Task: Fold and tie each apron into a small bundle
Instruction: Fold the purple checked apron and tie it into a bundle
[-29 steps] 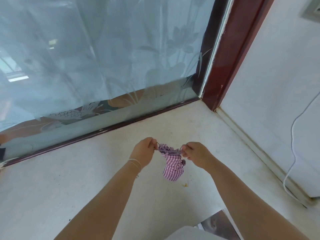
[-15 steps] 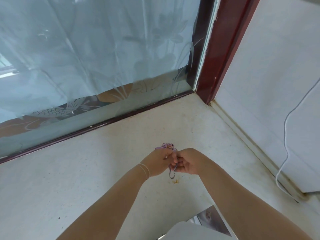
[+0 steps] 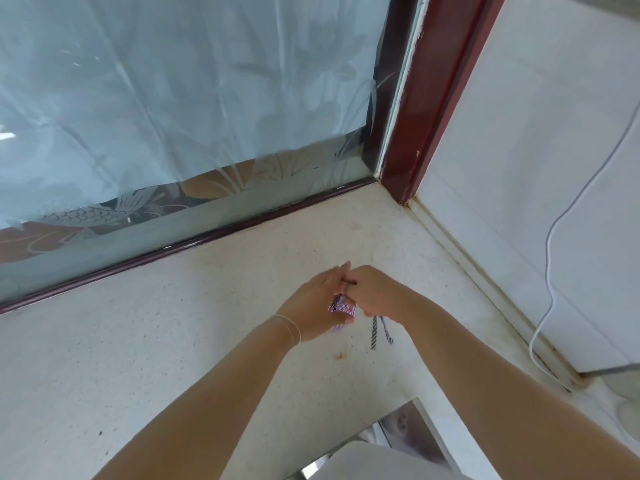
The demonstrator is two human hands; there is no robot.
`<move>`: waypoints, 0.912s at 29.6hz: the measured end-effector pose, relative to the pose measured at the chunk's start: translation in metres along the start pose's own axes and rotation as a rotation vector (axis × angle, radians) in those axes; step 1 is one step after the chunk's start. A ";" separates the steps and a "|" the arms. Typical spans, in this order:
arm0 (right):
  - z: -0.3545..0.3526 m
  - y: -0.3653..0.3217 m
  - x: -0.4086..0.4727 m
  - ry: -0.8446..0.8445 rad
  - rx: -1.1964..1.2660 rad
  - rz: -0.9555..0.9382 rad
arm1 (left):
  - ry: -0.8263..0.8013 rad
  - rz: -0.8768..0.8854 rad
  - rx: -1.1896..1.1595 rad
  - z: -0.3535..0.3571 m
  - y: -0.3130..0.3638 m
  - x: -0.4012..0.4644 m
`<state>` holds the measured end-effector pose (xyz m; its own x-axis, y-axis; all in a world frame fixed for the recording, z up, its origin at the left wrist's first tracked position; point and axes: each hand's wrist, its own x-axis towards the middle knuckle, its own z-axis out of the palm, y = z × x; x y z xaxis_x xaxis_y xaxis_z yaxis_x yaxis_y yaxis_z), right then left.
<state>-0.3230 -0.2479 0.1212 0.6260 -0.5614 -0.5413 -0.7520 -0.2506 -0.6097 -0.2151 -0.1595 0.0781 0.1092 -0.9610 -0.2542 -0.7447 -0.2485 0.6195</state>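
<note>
Both hands, left hand (image 3: 317, 306) and right hand (image 3: 372, 292), are pinching the apron (image 3: 341, 306), already bundled small. Strap ends (image 3: 379, 330) are dangling loose, so the tying is likely finishing.

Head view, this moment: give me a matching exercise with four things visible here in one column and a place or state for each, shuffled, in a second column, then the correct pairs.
Things:
1. checked apron bundle
2. apron strings
3. white cable
4. thin bracelet

Places or states:
A. runs down the wall on the right
B. around the left wrist
C. dangling loose below the right hand
D. squeezed between both hands, mostly hidden by the left hand

Pairs: 1-D, 2-C, 3-A, 4-B
</note>
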 end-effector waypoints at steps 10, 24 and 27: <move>-0.048 0.012 -0.028 0.176 -0.163 -0.146 | 0.136 -0.017 -0.464 -0.001 0.027 -0.003; -0.044 0.010 -0.028 0.328 0.175 -0.283 | -0.254 -0.143 -1.254 -0.052 0.013 -0.023; -0.042 0.002 -0.030 0.339 0.305 -0.303 | -0.201 -0.049 -1.416 -0.057 0.018 -0.027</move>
<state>-0.3516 -0.2650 0.1608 0.6658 -0.7349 -0.1294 -0.4228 -0.2287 -0.8769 -0.1940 -0.1446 0.1382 -0.0671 -0.9446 -0.3213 0.5427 -0.3048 0.7827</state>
